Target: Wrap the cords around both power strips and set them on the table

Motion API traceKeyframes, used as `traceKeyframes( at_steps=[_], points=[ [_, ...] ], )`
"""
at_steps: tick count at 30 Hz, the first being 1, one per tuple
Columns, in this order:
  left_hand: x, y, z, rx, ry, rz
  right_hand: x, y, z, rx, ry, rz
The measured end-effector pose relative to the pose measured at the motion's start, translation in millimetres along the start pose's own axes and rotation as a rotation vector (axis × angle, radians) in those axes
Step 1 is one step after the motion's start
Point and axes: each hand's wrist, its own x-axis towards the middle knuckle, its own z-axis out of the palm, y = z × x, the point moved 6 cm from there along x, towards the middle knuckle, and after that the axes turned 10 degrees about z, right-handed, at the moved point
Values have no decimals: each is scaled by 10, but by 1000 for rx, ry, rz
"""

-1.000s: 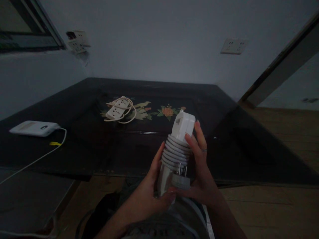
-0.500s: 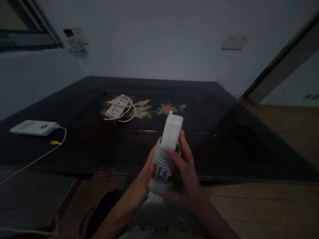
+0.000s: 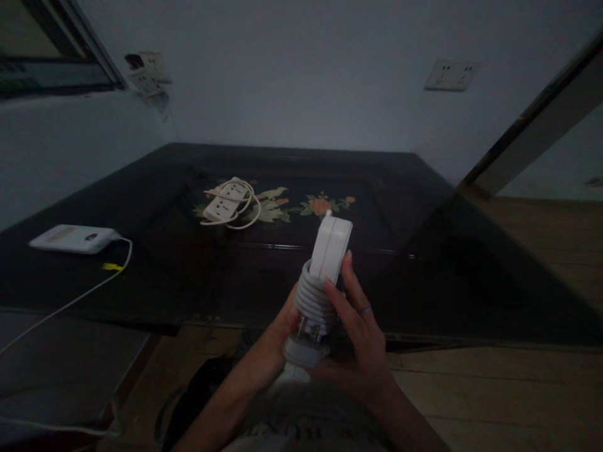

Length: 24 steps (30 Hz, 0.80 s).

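Note:
Both my hands hold a white power strip with its thick white cable coiled round its lower half. The plug, prongs up, sits at the bottom of the bundle. My left hand grips the coil from the left and below. Fingers of my right hand, one wearing a ring, press on the coil from the right. The bundle stands nearly upright above my lap, just in front of the dark table's near edge.
On the table lie a cream power strip with a looped cord over a painted flower panel, and a white device with a white cable at the left. Wall sockets are behind. Wooden floor lies to the right.
The power strip has turned from showing its broad face to showing its edge. The bundle and both hands moved slightly left and down.

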Motion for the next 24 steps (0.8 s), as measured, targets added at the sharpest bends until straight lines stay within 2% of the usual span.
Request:
traceKeyframes(
  at_steps=[4, 7, 12, 15, 18, 24],
  points=[
    [-65, -54, -78, -144, -40, -62, -32, -52, 10, 27, 12, -29],
    [-86, -17, -112, -114, -48, -63, -47, -78, 18, 28, 9, -20],
    [-34, 148, -19, -6, -88, 5, -32, -51, 46, 50, 0, -43],
    [11, 168, 10, -35, -50, 10, 5, 13, 68, 77, 34, -48],
    [46, 109, -2, -119, 23, -31, 40, 83, 116, 101, -11, -25],
    [89, -72, 33, -363, 117, -227, 50, 179, 111, 215, -106, 49]
  ],
)
